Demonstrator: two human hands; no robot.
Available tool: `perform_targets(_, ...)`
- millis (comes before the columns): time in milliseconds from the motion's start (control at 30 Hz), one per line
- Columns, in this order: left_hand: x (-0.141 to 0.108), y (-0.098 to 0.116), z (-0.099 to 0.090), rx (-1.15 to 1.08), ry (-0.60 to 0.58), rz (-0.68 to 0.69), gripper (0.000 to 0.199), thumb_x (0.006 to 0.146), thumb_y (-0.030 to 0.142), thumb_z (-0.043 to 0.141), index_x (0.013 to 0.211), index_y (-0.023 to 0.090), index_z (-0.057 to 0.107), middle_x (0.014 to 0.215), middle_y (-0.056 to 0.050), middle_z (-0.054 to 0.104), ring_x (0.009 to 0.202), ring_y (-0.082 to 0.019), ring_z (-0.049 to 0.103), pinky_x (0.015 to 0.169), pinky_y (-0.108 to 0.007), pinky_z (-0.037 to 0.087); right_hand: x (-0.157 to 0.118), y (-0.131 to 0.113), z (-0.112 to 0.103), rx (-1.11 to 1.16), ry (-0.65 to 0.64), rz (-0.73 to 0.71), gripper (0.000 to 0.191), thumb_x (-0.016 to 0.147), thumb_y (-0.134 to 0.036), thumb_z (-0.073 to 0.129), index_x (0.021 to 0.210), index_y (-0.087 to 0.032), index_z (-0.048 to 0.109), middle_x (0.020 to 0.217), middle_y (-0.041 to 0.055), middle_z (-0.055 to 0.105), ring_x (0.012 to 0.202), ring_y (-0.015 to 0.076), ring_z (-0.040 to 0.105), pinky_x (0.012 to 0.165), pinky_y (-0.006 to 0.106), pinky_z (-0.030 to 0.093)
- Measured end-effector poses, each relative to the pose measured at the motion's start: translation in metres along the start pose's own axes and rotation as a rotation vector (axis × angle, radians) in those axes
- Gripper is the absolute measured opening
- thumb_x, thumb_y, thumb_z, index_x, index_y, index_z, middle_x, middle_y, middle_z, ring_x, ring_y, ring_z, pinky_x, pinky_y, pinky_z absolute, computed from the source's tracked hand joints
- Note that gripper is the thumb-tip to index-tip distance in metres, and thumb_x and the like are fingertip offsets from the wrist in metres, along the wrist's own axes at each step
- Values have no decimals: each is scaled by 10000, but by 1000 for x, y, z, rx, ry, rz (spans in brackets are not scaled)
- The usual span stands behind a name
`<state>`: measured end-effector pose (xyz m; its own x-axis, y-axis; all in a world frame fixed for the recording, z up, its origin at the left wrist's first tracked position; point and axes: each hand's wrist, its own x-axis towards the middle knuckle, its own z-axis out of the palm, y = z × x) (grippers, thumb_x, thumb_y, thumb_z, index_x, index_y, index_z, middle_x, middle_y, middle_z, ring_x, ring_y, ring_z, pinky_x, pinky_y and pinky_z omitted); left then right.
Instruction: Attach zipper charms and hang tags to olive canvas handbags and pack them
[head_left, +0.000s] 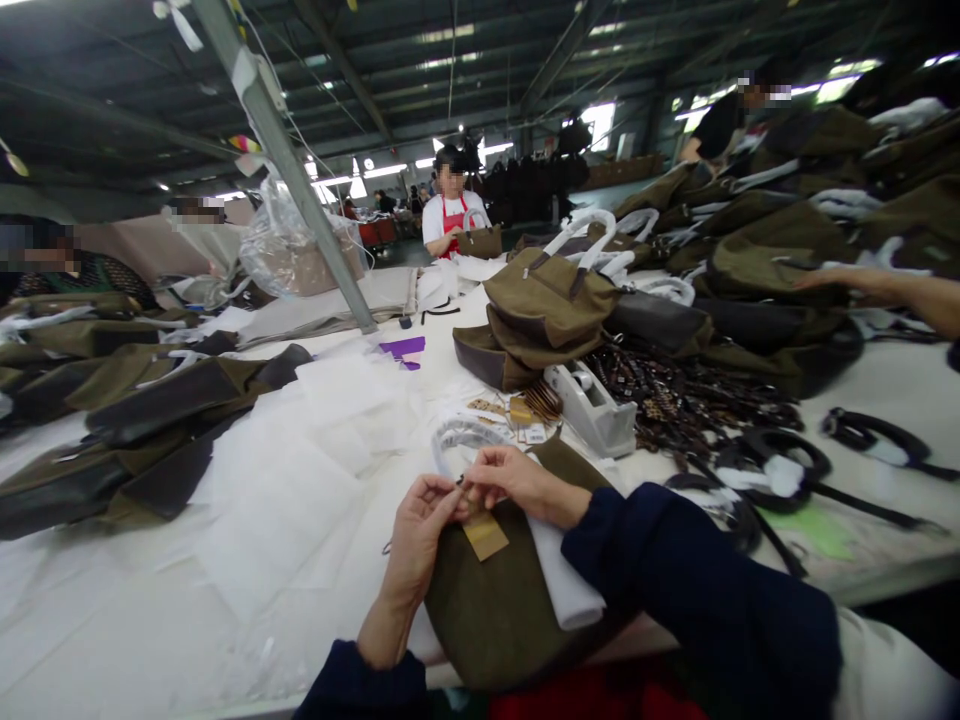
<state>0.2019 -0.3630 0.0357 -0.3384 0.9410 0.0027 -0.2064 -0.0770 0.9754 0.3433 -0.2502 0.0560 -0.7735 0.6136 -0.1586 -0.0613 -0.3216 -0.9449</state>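
An olive handbag (480, 610) lies in front of me at the table's edge, its wrapped white handle (457, 430) standing up behind my fingers. A brown and yellow hang tag (486, 537) rests on the bag's side. My right hand (521, 485) is closed in a pinch at the tag's upper end. Fingertip to fingertip with it, my left hand (420, 535) pinches something small and dark, mostly hidden by the fingers. White padding paper (566, 580) sticks out beside the bag under my right wrist.
A tape dispenser (596, 410) stands beyond my right hand, near piled dark straps (690, 395). Stacked olive bags (551, 300) rise behind it; more bags (165, 400) lie left. White paper sheets (300, 470) cover the left tabletop. A co-worker (454, 210) handles a bag opposite; another person's arm (885, 285) reaches in from the right.
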Motion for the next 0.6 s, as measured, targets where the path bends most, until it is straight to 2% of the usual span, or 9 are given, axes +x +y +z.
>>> perform_targets(133, 1, -7, 1, 29, 56, -20, 255, 811, 363, 736, 925, 159, 635, 713, -5, 688, 634, -110, 640, 659, -223, 540, -1, 1, -4, 97, -23, 33, 448, 627, -447, 866, 721, -140, 554, 708, 35, 704, 642, 100, 654, 615, 185, 519)
perform_targets(267, 1, -9, 3, 41, 68, -20, 274, 819, 399, 714, 912, 143, 688, 719, -29, 703, 620, -113, 635, 639, -224, 537, -3, 4, -5, 131, -49, 7, 418, 617, -401, 887, 780, -127, 617, 755, 32, 713, 720, 107, 678, 693, 186, 539)
perform_targets(433, -1, -6, 10, 69, 92, -23, 270, 807, 403, 725, 899, 151, 690, 548, 35, 607, 495, -71, 519, 538, -173, 443, -2, 11, -7, 132, -44, -2, 404, 659, -388, 870, 823, -126, 611, 763, 40, 716, 617, 89, 655, 638, 184, 540)
perform_targets(600, 0, -7, 13, 79, 96, -43, 280, 808, 406, 721, 895, 144, 678, 549, 42, 588, 490, -67, 488, 521, -173, 410, 0, 17, -8, 83, -20, -8, 407, 674, -405, 853, 869, -106, 657, 703, 31, 697, 600, 101, 646, 604, 197, 534)
